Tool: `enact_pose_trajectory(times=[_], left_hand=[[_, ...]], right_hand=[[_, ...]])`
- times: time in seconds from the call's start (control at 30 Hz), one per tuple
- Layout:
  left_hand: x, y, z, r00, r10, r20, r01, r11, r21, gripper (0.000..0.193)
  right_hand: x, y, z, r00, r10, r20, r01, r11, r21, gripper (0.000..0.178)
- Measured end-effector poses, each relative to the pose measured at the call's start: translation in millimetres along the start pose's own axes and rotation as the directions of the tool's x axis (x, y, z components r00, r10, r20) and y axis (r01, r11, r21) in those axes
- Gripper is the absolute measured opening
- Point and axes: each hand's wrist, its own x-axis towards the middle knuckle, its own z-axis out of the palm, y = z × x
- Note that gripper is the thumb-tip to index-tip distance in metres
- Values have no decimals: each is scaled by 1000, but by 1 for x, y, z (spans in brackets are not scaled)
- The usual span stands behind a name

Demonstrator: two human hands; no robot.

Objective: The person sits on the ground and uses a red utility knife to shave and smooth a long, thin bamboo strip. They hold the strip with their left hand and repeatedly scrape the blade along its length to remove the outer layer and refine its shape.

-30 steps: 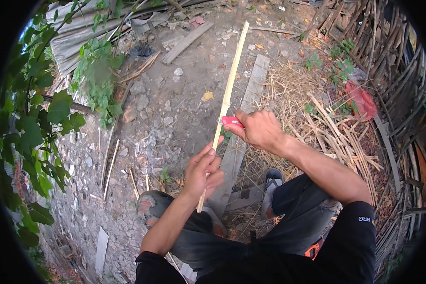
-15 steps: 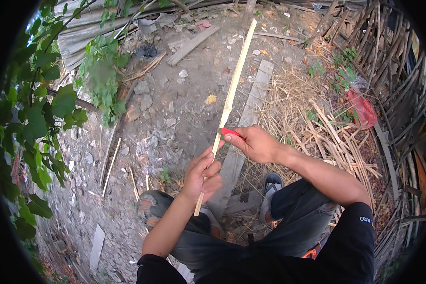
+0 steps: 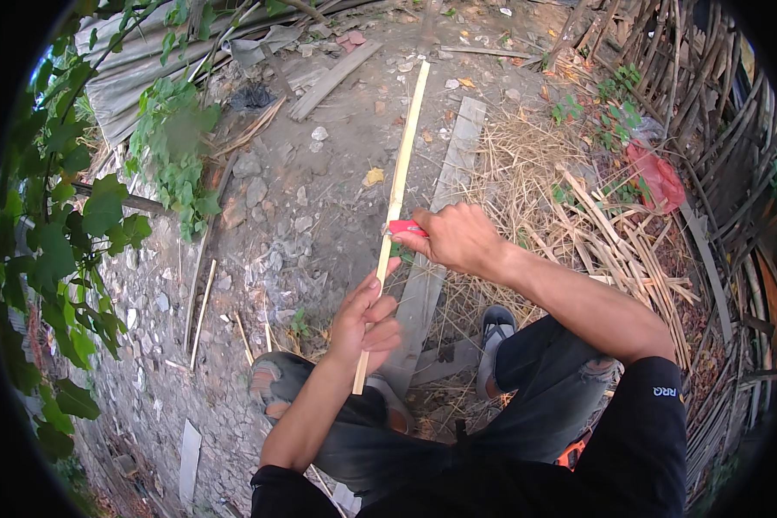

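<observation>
A long, pale wooden strip (image 3: 409,129) slants up and away from me, its near end just above my left knee. My left hand (image 3: 364,324) is closed around its lower part. Beyond that grip, my right hand (image 3: 459,239) holds a red-handled knife (image 3: 407,228) against the strip's right side. Most of the knife's handle is hidden in my fingers, and its blade is too small to make out clearly where it meets the wood.
A grey plank (image 3: 457,164) lies on the dirt beneath my hands. Wood shavings (image 3: 527,164) and a pile of split sticks (image 3: 639,259) are to the right, beside a red plastic bag (image 3: 656,177). A stick fence (image 3: 708,112) borders the right; leafy vines (image 3: 69,233) hang at left.
The strip's far end has swung left and come nearer. My right hand and the knife have shifted slightly left and toward me, while my left hand keeps its grip. The view has shifted a little.
</observation>
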Motion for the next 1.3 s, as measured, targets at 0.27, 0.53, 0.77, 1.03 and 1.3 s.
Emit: enact_pose_trajectory(times=[0.27, 0.53, 0.77, 1.03, 1.3], left_hand=[[-7, 5, -25, 958, -98, 269, 188, 923, -335, 52], [0, 2, -17, 996, 2, 90, 12, 988, -154, 44], [2, -4, -15, 986, 162, -49, -137, 936, 325, 28], [2, -14, -17, 921, 338, -193, -50, 595, 802, 35], [3, -8, -13, 892, 395, -218, -170, 743, 647, 31]], right_hand=[[-8, 11, 28, 996, -81, 35, 46, 814, 579, 57], [-4, -7, 27, 977, -197, 84, 92, 741, 665, 57], [-22, -23, 15, 984, -94, 153, 43, 950, 308, 50], [-13, 9, 18, 991, -8, 135, -35, 950, 311, 53], [-22, -12, 1, 961, -4, 277, -82, 952, 296, 54]])
